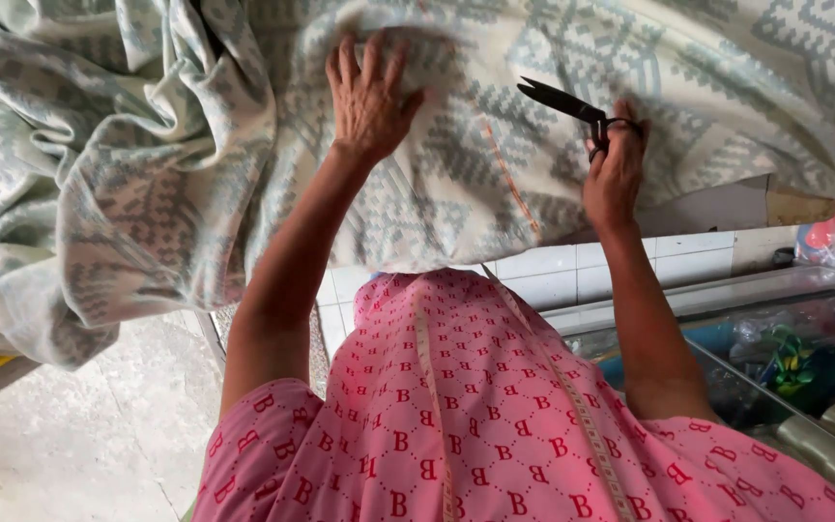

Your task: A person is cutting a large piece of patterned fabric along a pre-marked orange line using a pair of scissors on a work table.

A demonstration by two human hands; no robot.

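Left hand (371, 92) pressed flat on pale patterned cloth (147, 184), fingers spread. Right hand (615, 172) in a grip on black scissors (572, 108), blades parted, points leftward over the cloth. Measuring tape (582, 416) draped across a pink printed garment (475, 425). Glass display case (785, 358) at right.

Black scissors (572, 108) open over pale patterned cloth (456, 164).

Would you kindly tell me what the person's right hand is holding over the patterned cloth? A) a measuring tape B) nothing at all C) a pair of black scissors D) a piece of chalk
C: the right hand grips the handles of a pair of black scissors, blades pointing left over the patterned cloth, while the left hand lies flat on the cloth.
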